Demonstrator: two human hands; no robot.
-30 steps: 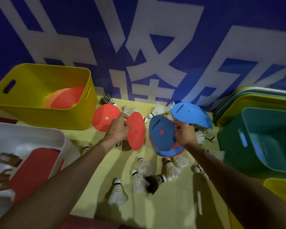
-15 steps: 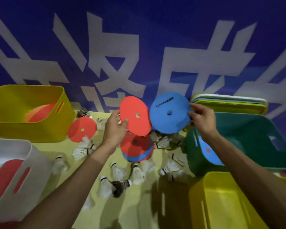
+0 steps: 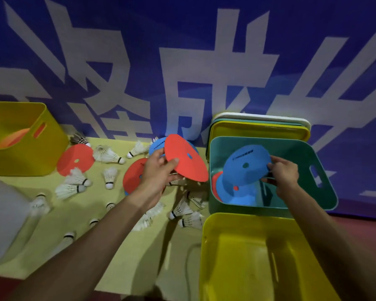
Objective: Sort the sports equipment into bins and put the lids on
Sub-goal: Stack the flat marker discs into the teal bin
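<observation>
The blue disc (image 3: pixel 243 177) hangs over the teal bin (image 3: pixel 326 192), pinched at its rim by your right hand (image 3: pixel 282 177); it looks thin, light and floppy, so hold it by the edge. Your left hand (image 3: pixel 159 172) grips a red disc (image 3: pixel 182 168) by its rim, above the shuttlecocks (image 3: pixel 110 180)

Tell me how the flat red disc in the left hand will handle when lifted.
Probably light: the left hand pinches the flat red disc by one edge. Likely fairly stiff though thin, since it juts out tilted without drooping. Flat, so unlikely to roll.
</observation>
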